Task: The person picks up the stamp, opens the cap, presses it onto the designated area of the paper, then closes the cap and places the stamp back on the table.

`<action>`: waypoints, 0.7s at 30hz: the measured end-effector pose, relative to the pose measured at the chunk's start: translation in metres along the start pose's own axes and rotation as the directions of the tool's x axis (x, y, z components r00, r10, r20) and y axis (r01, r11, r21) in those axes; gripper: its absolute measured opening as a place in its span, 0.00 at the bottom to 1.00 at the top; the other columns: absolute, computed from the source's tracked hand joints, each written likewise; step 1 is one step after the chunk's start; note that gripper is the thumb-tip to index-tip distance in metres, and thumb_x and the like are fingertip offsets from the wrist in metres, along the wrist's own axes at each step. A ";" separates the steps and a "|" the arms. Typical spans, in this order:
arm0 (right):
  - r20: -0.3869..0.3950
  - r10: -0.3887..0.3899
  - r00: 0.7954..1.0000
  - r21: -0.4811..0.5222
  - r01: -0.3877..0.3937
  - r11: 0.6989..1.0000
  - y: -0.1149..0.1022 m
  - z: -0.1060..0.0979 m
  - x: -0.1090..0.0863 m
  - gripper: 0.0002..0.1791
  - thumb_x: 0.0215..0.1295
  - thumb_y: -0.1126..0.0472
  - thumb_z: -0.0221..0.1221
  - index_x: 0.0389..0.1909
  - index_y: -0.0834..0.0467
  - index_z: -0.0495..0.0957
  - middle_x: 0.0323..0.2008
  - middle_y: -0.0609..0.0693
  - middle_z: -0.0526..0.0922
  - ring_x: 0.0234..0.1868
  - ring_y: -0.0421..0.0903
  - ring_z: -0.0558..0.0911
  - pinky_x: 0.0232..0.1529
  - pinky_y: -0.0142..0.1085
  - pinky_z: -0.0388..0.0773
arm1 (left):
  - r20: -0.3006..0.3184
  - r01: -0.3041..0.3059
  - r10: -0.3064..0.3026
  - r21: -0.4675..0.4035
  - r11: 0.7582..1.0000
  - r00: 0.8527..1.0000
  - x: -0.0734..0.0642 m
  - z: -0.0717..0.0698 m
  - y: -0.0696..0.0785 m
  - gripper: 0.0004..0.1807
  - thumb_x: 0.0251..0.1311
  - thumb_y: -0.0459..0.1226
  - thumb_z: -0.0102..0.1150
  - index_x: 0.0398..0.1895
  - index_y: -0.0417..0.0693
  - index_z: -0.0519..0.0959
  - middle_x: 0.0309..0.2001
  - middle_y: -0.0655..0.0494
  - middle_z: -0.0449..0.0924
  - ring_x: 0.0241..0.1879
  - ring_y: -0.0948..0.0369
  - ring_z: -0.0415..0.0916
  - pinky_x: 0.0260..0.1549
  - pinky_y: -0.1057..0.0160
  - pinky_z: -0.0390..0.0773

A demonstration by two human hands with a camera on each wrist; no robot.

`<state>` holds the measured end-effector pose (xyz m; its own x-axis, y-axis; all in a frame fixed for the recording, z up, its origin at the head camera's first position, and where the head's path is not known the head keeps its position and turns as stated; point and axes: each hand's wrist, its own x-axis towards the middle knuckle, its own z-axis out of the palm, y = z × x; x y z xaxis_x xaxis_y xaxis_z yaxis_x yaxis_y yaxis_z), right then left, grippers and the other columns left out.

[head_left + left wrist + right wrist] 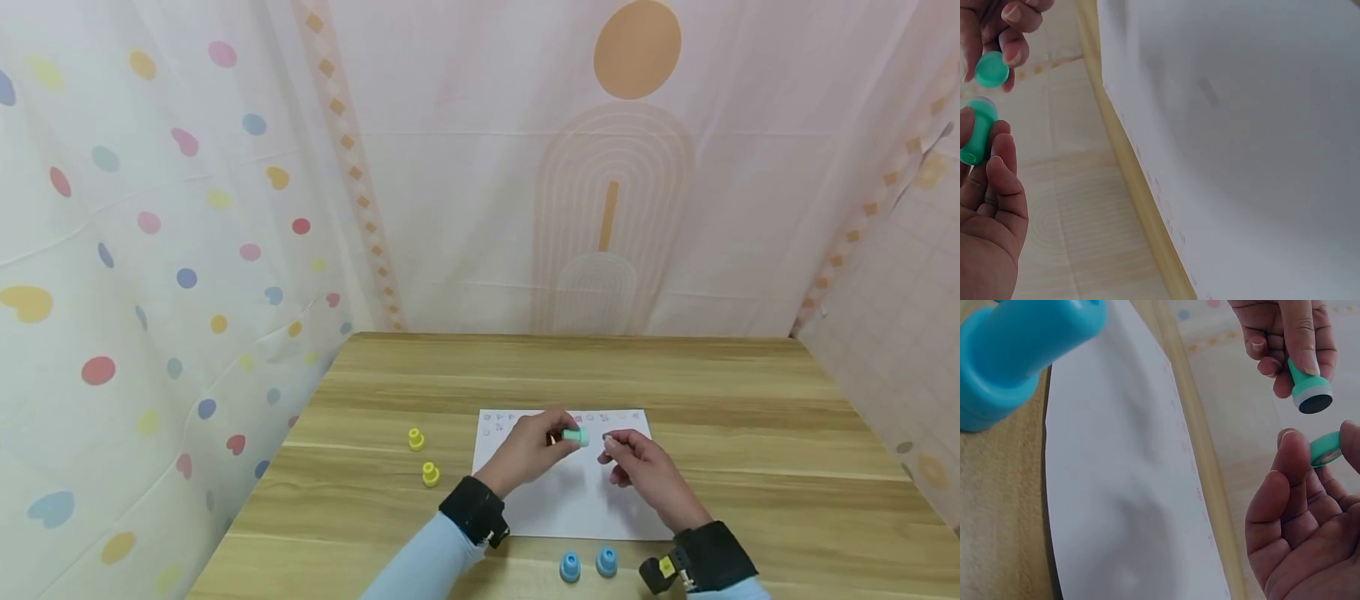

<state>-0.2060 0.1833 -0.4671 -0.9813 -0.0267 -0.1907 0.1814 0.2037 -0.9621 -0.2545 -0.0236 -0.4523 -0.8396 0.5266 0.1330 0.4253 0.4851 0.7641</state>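
Observation:
My left hand (528, 452) holds a small green stamp (1305, 381) above the sheet of paper (555, 508). The stamp has a white collar and a dark round face, uncovered in the right wrist view. Facing it, my right hand (651, 479) pinches the round green stamp cap (1325, 450) between thumb and fingertips. Cap and stamp are apart, with a small gap between them in both wrist views. Rows of small printed marks run along the paper's far edge, partly hidden by the left hand in the head view.
Two yellow stamps (431, 475) stand on the wooden table (360, 517) left of the paper. Two blue stamps (570, 568) stand in front of its near edge, close to the right wrist. Patterned curtains (465, 208) hang behind and beside the table.

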 end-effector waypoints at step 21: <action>0.075 -0.046 0.996 0.048 0.042 0.998 -0.002 0.005 0.000 0.17 0.77 0.54 0.51 0.55 0.63 0.73 0.40 0.54 0.82 0.32 0.48 0.76 0.35 0.35 0.75 | 0.013 -0.019 0.019 -0.038 0.999 1.000 -0.004 0.011 0.011 0.07 0.67 0.37 0.62 0.46 0.52 0.79 0.33 0.67 0.77 0.34 0.68 0.70 0.34 0.69 0.72</action>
<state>-0.2062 0.1778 -0.4660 -0.9810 -0.1093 -0.1604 0.1425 0.1552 -0.9776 -0.2428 -0.0130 -0.4512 -0.8269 0.5447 0.1396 0.4277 0.4479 0.7851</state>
